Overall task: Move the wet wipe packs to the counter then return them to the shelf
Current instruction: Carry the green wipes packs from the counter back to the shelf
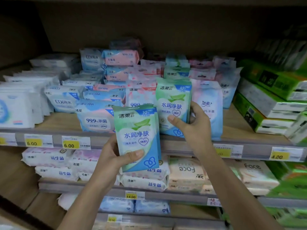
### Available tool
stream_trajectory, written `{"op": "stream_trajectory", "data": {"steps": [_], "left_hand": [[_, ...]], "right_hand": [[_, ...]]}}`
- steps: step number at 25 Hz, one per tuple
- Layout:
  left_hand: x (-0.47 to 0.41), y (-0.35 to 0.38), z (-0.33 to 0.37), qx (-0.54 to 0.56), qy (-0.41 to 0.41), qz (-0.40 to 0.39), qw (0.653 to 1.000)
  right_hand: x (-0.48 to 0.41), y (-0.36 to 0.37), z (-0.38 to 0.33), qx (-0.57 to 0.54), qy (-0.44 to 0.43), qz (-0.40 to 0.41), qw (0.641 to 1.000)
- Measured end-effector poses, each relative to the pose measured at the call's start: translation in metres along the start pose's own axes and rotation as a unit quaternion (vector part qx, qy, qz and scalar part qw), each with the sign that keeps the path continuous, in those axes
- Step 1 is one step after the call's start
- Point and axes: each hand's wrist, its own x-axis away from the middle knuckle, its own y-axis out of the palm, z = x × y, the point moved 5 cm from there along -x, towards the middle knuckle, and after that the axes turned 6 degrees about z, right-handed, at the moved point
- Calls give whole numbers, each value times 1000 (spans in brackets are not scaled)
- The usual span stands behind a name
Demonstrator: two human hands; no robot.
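Shelves of packaged wipes fill the view, and both hands are busy at the upper shelf (235,125). The left hand (111,158) holds a green wet wipe pack (139,135) upright in the air just in front of the shelf edge, thumb across its lower front and the fingers wrapped behind, out of sight. The right hand (196,125) grips a second green pack (172,102) that stands upright on the shelf board, thumb on its front and its fingers (197,107) curled round the right edge. This pack stands between a pink-and-white pack (141,97) and a pale pink pack (209,113). Yellow price tags (70,144) line the shelf rail.
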Motion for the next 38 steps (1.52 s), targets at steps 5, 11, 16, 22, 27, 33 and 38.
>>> {"op": "stream_trajectory", "data": {"steps": [5,11,16,22,27,33,38], "left_hand": [[-5,6,-3,17,-15,-10,1000],[-8,13,-4,20,-23,-22,999],[-10,14,-3,25,-25,-25,999],[-11,11,-5,30,-33,-18,999],[-11,13,-4,32,-32,-22,999],[-12,14,1,34,-16,-20,999],[-14,22,7,26,-1,-26,999]], "right_hand": [[4,-2,-10,136,-49,45,988],[4,5,-13,328,-168,77,926],[-4,3,-12,335,-165,30,927],[-17,7,-7,353,-146,29,924],[-8,15,-10,369,-273,98,883],[2,15,4,316,-284,40,904],[-7,18,-1,300,-224,-21,927]]}}
